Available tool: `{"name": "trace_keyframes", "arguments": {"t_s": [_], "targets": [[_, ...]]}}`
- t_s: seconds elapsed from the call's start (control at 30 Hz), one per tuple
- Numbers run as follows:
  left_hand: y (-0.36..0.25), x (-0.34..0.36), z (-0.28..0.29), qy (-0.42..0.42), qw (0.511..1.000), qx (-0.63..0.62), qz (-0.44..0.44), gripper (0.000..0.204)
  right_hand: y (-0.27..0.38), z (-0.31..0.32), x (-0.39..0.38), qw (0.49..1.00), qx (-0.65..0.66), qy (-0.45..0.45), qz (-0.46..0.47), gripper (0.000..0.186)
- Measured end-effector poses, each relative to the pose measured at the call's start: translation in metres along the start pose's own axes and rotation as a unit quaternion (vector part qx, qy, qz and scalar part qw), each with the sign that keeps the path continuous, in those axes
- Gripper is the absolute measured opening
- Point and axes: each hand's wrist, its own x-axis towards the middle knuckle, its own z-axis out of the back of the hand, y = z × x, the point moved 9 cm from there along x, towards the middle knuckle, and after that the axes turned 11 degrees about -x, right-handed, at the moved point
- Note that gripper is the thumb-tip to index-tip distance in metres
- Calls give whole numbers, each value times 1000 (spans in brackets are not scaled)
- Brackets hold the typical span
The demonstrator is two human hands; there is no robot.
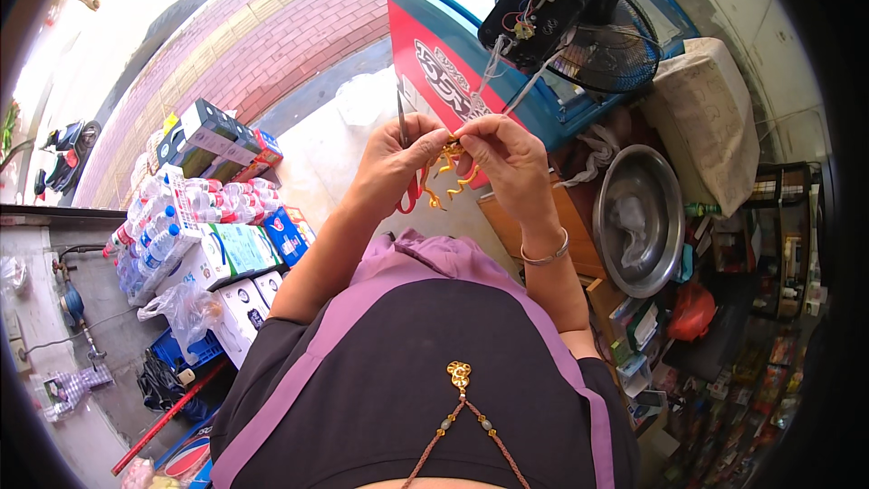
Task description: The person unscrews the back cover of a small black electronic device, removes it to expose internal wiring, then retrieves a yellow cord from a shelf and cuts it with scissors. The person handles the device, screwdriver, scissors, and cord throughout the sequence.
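In front of my chest, both hands are raised close together with their fingertips nearly meeting. My left hand (391, 161) is closed round a pair of scissors (401, 101), its dark blades pointing up past the knuckles and a red handle hanging below the palm. Its thumb and forefinger also pinch a yellow-gold curly piece (433, 194) with several twisted strands dangling down. From the other side my right hand (511, 158) pinches the same piece between thumb and fingers. The spot where the fingertips grip it is partly hidden.
Left stand shrink-wrapped water bottles (163, 240) and stacked cartons (237, 258). Ahead right is a red and blue chest freezer (434, 81) bearing an opened fan (579, 36). A steel basin (605, 226) sits right, near a cloth-covered box (706, 127).
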Motion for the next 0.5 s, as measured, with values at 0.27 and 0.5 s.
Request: {"name": "trace_keyframes", "arguments": {"t_s": [0.27,0.5], "targets": [[-11,-2,-5,-7,994,80,-70,14,53,-6,-1,915,-337,-47,215,9],[-11,2,2,10,996,20,-90,10,59,0,0,931,-283,-89,213,8]]}}
